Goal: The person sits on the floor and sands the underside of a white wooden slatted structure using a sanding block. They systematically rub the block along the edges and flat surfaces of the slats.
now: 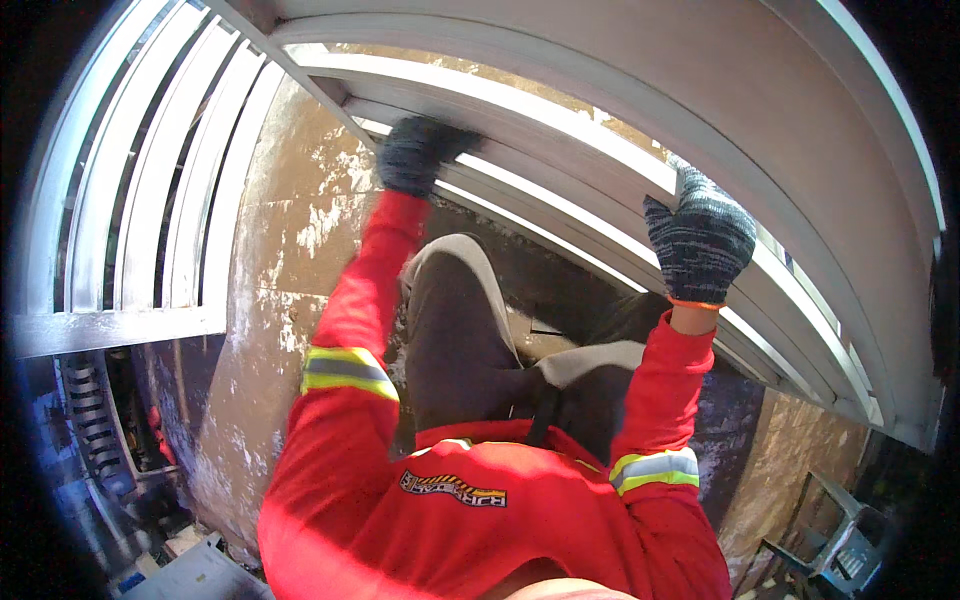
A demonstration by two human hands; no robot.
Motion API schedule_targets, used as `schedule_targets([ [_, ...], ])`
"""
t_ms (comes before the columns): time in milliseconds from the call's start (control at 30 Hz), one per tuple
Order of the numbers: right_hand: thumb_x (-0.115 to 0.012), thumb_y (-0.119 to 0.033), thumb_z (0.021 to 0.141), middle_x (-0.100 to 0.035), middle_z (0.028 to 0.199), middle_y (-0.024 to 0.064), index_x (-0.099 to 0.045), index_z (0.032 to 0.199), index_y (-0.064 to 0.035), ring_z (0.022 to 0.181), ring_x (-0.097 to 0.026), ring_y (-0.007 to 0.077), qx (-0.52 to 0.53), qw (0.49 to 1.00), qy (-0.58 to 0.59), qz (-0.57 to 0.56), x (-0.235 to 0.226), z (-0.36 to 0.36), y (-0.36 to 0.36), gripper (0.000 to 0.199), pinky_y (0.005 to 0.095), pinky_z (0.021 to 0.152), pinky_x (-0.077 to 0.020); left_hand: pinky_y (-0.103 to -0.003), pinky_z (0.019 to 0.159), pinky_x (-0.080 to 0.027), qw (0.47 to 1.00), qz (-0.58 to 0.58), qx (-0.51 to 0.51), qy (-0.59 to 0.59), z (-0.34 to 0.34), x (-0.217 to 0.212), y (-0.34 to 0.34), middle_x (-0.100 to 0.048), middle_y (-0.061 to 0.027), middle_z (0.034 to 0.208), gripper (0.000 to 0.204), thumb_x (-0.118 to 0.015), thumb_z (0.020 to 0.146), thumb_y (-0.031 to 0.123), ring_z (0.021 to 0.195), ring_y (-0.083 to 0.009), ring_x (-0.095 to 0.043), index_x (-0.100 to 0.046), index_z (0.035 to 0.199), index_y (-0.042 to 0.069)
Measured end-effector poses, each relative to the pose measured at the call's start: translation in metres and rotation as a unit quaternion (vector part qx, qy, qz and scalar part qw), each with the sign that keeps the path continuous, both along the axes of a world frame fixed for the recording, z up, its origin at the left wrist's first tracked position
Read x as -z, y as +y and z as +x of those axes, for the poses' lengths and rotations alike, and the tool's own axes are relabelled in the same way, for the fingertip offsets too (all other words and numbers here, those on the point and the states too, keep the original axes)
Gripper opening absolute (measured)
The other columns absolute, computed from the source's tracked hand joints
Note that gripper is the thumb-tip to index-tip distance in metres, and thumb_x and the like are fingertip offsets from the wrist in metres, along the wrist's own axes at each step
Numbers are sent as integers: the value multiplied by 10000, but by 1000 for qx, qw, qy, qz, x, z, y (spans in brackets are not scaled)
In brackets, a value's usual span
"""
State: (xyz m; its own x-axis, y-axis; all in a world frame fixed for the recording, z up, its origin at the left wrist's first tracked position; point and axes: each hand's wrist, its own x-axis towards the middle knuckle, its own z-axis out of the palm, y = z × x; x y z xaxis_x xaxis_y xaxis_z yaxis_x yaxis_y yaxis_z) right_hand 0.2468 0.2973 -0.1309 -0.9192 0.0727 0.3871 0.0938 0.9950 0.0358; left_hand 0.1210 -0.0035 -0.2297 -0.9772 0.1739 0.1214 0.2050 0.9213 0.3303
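White metal frame rail (560, 140) lies under both gloved hands, left hand (415, 155) and right hand (700, 240).

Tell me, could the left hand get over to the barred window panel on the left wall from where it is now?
Probably yes. The left hand rests on the pale metal rails of the frame ahead, and only bare, stained wall lies between it and the barred window panel. Nothing visible blocks a sideways reach, though the true distance is hard to judge.
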Motion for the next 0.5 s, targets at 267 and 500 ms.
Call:
schedule_targets([
  [267, -749, -328, 667, -677, 905, 93, -650, 1055, -143, 828, -652, 268, -71, 996, 54, 6, 2, 4, 7, 441, 389, 738, -517, -408, 852, -484, 940, 50, 184, 284, 52, 56, 102, -632, -86, 922, 196, -627, 717, 274, 923, -275, -595, -673, 884, 182],
  [500, -736, -335, 689, -675, 908, 82, -644, 1049, -140, 827, -649, 263, -22, 1000, 7, -17, -2, 3, -4, 420, 382, 733, -515, -396, 748, -495, 989, -42, 52, 133, 9, 8, -18, -672, -82, 804, 300, -628, 760, 463, 815, -291, -627, -731, 839, 193],
])
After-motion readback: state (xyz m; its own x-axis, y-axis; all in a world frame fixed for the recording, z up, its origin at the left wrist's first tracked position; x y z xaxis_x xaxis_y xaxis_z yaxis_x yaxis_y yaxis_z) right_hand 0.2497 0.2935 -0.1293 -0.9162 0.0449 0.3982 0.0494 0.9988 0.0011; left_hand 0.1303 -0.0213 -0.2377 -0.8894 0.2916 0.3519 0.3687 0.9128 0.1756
